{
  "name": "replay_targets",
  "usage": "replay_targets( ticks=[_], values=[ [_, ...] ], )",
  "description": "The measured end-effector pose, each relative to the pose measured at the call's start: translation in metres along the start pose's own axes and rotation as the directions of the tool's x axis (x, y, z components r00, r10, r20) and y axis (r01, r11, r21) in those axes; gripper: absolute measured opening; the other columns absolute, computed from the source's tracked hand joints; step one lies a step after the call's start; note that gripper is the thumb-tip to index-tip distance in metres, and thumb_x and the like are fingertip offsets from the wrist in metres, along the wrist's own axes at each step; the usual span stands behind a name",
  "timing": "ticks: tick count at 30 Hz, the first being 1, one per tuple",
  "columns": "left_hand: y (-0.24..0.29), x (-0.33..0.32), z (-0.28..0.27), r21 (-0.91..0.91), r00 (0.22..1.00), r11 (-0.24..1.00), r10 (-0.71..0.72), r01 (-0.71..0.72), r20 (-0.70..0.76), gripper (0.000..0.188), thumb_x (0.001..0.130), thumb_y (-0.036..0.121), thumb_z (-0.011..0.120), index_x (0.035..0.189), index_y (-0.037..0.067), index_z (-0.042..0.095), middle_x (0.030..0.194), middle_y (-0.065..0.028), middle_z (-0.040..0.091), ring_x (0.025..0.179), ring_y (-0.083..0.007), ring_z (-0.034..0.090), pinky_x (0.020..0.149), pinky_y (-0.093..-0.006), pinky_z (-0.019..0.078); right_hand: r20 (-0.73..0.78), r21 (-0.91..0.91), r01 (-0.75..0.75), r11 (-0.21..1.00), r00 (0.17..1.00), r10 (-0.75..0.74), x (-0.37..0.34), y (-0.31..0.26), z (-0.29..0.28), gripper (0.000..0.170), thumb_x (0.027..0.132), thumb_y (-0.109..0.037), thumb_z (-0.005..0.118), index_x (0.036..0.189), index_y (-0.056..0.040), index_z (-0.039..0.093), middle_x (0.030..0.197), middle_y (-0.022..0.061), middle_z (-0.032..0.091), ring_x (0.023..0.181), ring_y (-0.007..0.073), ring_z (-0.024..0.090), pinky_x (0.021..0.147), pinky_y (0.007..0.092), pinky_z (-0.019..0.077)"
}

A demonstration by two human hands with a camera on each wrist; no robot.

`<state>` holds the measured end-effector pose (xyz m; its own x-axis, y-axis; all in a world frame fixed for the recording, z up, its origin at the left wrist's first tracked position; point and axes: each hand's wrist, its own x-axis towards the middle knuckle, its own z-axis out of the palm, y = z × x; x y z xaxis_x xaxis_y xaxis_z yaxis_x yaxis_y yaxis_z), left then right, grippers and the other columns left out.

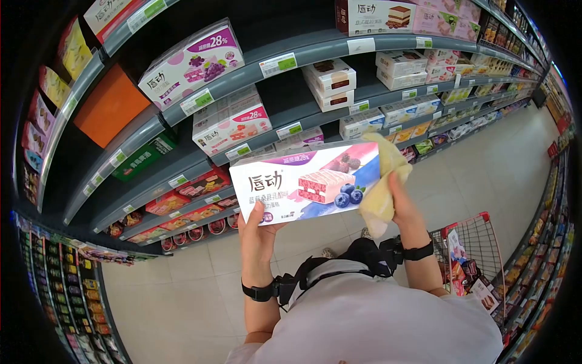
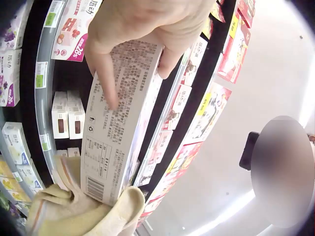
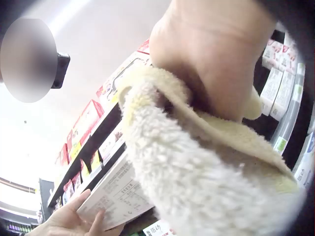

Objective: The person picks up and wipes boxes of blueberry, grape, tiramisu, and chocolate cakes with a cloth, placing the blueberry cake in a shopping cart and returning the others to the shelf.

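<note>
A white cake box [image 1: 273, 209] with a pink cake slice and blueberries printed on its front is held up before the shelves. My left hand [image 1: 257, 236] grips its lower left corner, thumb on the front. In the left wrist view that hand [image 2: 142, 24] spans the box's printed side [image 2: 101, 147], fingers on one edge and thumb on the other. A pale yellow towel [image 1: 383, 206] is bunched in my right hand [image 1: 406, 206] and lies against the box's right end. The right wrist view shows the towel's fluffy pile [image 3: 182, 167] below the right hand [image 3: 206, 59], whose fingertips are mostly hidden.
Curved store shelves [image 1: 327, 51] stand ahead, carrying similar boxes, including a purple grape one [image 1: 191, 64] and small white ones [image 1: 330, 85]. An orange panel [image 1: 112, 106] is at left. A red-rimmed shopping cart [image 1: 479, 227] with packages stands at right on the tiled floor [image 1: 176, 297].
</note>
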<state>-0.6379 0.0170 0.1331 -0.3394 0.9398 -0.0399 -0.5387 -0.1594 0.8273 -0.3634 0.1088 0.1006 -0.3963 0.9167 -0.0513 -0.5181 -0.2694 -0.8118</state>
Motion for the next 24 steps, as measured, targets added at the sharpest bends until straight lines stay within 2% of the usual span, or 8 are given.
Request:
replay_targets(
  ticks=[2, 10, 12, 13, 15, 18, 21, 24],
  values=[
    [0.001, 0.000, -0.001, -0.061, 0.999, 0.997, -0.035, 0.036, 0.014, 0.049, 0.092, 0.026, 0.049, 0.127, -0.006, 0.037, 0.114, -0.0209, 0.057, 0.096, -0.0289, 0.064, 0.074, -0.0411, 0.0586, 0.022, -0.265, 0.030, 0.964, 0.999, -0.025, -0.005, -0.009, 0.022, 0.059, 0.081, -0.023, 0.070, 0.129, -0.0030, 0.041, 0.112, 0.0065, 0.056, 0.101, 0.0156, 0.055, 0.083, 0.0303, 0.0481],
    [0.009, 0.000, -0.010, -0.139, 0.997, 0.987, -0.083, 0.082, 0.002, 0.054, 0.092, 0.032, 0.048, 0.135, 0.002, 0.034, 0.130, -0.0147, 0.048, 0.120, -0.0281, 0.048, 0.097, -0.0458, 0.0418, -0.098, -0.140, 0.104, 0.985, 0.988, -0.118, -0.002, -0.014, 0.027, 0.038, 0.082, -0.016, 0.065, 0.115, -0.0046, 0.051, 0.099, 0.0035, 0.058, 0.087, 0.0118, 0.058, 0.072, 0.0265, 0.0492],
    [0.010, 0.003, -0.008, 0.110, 0.979, 0.978, 0.166, -0.179, 0.121, 0.071, 0.090, 0.046, 0.049, 0.143, 0.007, 0.023, 0.141, -0.0133, 0.036, 0.130, -0.0274, 0.036, 0.105, -0.0424, 0.0315, -0.139, -0.070, 0.093, 0.993, 0.985, -0.103, -0.002, -0.016, 0.024, 0.035, 0.082, -0.018, 0.065, 0.112, -0.0053, 0.052, 0.096, 0.0030, 0.058, 0.084, 0.0112, 0.058, 0.071, 0.0263, 0.0493],
    [0.012, 0.005, -0.004, 0.111, 0.979, 0.978, 0.163, -0.177, 0.120, 0.071, 0.090, 0.046, 0.049, 0.143, 0.007, 0.023, 0.141, -0.0133, 0.036, 0.130, -0.0274, 0.036, 0.105, -0.0424, 0.0315, -0.145, -0.076, 0.065, 0.995, 0.987, -0.075, -0.001, -0.016, 0.023, 0.034, 0.085, -0.024, 0.060, 0.112, -0.0047, 0.054, 0.094, 0.0028, 0.059, 0.083, 0.0107, 0.059, 0.071, 0.0252, 0.0490],
    [0.020, 0.007, 0.007, 0.480, 0.824, 0.670, 0.436, -0.566, 0.363, 0.088, 0.084, 0.059, 0.050, 0.146, 0.009, 0.013, 0.148, -0.0135, 0.023, 0.134, -0.0265, 0.028, 0.106, -0.0402, 0.0293, -0.152, -0.082, 0.033, 0.996, 0.987, -0.045, 0.000, -0.018, 0.027, 0.036, 0.088, -0.030, 0.056, 0.113, -0.0040, 0.055, 0.093, 0.0026, 0.060, 0.081, 0.0101, 0.059, 0.070, 0.0241, 0.0487],
    [0.012, 0.010, 0.002, 0.362, 0.904, 0.843, 0.292, -0.397, 0.313, 0.098, 0.078, 0.073, 0.042, 0.147, 0.010, 0.011, 0.150, -0.0126, 0.018, 0.136, -0.0255, 0.023, 0.108, -0.0386, 0.0258, -0.180, 0.140, -0.058, 0.988, 0.980, 0.083, 0.002, -0.022, 0.035, 0.038, 0.087, -0.035, 0.060, 0.110, -0.0043, 0.055, 0.095, 0.0028, 0.059, 0.084, 0.0101, 0.058, 0.071, 0.0264, 0.0490],
    [0.012, 0.010, 0.003, 0.301, 0.946, 0.913, 0.200, -0.274, 0.255, 0.091, 0.083, 0.074, 0.028, 0.146, 0.010, 0.018, 0.147, -0.0110, 0.026, 0.133, -0.0231, 0.030, 0.107, -0.0355, 0.0273, -0.226, 0.084, -0.077, 0.994, 0.970, 0.094, 0.007, -0.013, 0.021, 0.044, 0.088, -0.038, 0.060, 0.113, -0.0028, 0.053, 0.099, 0.0041, 0.059, 0.086, 0.0104, 0.058, 0.073, 0.0259, 0.0484],
    [0.012, 0.012, 0.003, 0.022, 0.997, 1.000, 0.004, -0.006, 0.079, 0.083, 0.087, 0.070, 0.020, 0.143, 0.009, 0.029, 0.139, -0.0106, 0.040, 0.126, -0.0219, 0.041, 0.104, -0.0315, 0.0313, -0.326, -0.146, -0.057, 0.988, 0.945, 0.006, 0.001, -0.018, 0.032, 0.049, 0.088, -0.038, 0.060, 0.119, -0.0010, 0.050, 0.102, 0.0052, 0.059, 0.089, 0.0114, 0.057, 0.076, 0.0242, 0.0471]
  ],
)
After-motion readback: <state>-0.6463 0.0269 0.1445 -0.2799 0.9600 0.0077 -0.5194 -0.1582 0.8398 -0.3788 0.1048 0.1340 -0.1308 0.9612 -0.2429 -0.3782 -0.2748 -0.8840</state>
